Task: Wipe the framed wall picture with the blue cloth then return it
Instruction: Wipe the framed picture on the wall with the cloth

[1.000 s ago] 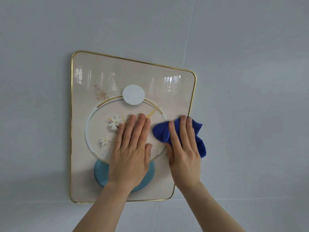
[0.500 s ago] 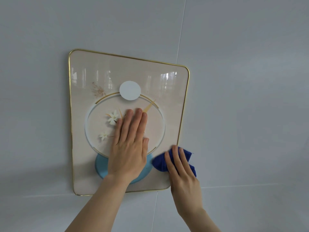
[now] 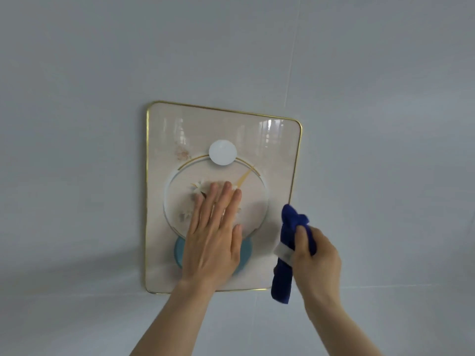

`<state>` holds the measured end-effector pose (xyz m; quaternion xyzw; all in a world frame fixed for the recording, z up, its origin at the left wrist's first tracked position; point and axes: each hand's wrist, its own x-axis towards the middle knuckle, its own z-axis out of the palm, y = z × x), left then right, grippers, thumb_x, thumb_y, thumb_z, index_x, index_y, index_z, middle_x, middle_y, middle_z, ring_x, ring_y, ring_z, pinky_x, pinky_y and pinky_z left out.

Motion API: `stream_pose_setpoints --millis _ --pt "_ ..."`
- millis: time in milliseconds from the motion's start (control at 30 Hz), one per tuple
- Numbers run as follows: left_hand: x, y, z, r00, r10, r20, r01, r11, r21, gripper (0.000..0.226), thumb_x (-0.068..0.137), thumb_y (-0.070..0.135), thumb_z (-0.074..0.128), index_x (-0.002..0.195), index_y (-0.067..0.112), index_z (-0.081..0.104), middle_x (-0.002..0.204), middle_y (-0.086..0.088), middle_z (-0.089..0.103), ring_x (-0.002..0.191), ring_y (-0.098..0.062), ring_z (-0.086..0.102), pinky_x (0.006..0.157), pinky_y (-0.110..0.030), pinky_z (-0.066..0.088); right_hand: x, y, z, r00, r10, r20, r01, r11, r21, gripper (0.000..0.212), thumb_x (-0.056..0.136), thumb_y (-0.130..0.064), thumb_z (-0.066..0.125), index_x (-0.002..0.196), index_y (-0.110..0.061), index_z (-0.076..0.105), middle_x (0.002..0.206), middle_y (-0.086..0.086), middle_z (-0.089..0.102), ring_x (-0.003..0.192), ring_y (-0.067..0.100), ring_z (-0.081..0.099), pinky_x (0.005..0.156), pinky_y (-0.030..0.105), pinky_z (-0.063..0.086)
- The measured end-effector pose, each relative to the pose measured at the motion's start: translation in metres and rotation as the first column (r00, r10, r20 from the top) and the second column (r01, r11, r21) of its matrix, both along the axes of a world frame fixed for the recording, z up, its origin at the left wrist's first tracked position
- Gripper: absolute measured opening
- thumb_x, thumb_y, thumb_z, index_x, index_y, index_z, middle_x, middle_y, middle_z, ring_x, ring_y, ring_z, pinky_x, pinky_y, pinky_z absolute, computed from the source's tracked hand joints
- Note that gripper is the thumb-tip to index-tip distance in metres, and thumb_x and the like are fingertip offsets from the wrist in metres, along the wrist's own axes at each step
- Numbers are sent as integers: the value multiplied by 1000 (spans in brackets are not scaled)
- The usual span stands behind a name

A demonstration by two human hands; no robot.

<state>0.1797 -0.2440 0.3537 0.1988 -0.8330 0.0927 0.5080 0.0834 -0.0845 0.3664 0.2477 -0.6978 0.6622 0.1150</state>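
The framed picture [image 3: 272,155] hangs on the wall, cream with a thin gold rim, a white disc, small flowers and a pale blue shape near its bottom. My left hand [image 3: 214,235] lies flat on the glass at the picture's lower middle, fingers together and pointing up. My right hand [image 3: 314,255] is just off the picture's lower right edge, fingers curled around the bunched blue cloth [image 3: 289,253]. The cloth hangs down below the fist and pokes up above it, with a white tag showing at its side. It overlaps the frame's lower right corner in the view.
A plain pale grey wall [image 3: 385,124] surrounds the picture, with a thin vertical seam to the right of the frame and a faint horizontal seam near its bottom edge. Nothing else hangs nearby.
My right hand has lifted off the glass, shifted right and closed into a fist around the cloth, which now dangles. My left hand stays pressed flat on the picture. The view has pulled back.
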Motion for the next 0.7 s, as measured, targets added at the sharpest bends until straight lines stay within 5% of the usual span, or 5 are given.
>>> stream_pose_setpoints --millis 200,367,467,600,700 --pt "37 -18 16 967 84 -242 -64 994 92 63 104 41 41 161 17 27 171 -11 24 160 -30 16 130 -48 11 42 -32 85 975 221 -8 -216 944 -249 31 104 -31 53 79 -15 63 69 -2 54 66 18 48 68 37 44" --pt "55 -55 22 941 202 -272 -160 972 170 75 103 51 35 163 11 15 173 -9 16 161 -26 9 131 -47 7 66 -90 127 925 62 -374 -192 927 -322 20 103 -25 54 104 -15 71 95 -3 67 79 9 57 77 27 50" --pt "54 -71 14 940 259 -223 -226 961 161 78 102 51 36 164 10 11 174 -8 12 162 -25 7 130 -52 14 70 -131 133 741 -78 -667 -137 955 -264 24 101 -16 59 121 -6 70 121 8 67 103 13 61 87 15 46" --pt "48 -86 5 948 245 -201 -219 965 143 84 100 55 41 164 11 9 174 -7 9 162 -25 6 130 -53 14 55 -177 123 423 -147 -894 18 988 -154 28 102 -16 62 129 -10 70 137 12 67 132 31 60 102 38 53" --pt "45 -95 2 951 224 -215 -201 972 123 89 99 57 47 164 11 9 174 -6 9 162 -24 5 130 -51 13 40 -190 111 245 -133 -960 123 987 -105 34 103 -19 62 137 -14 65 148 13 60 145 37 47 117 56 39"
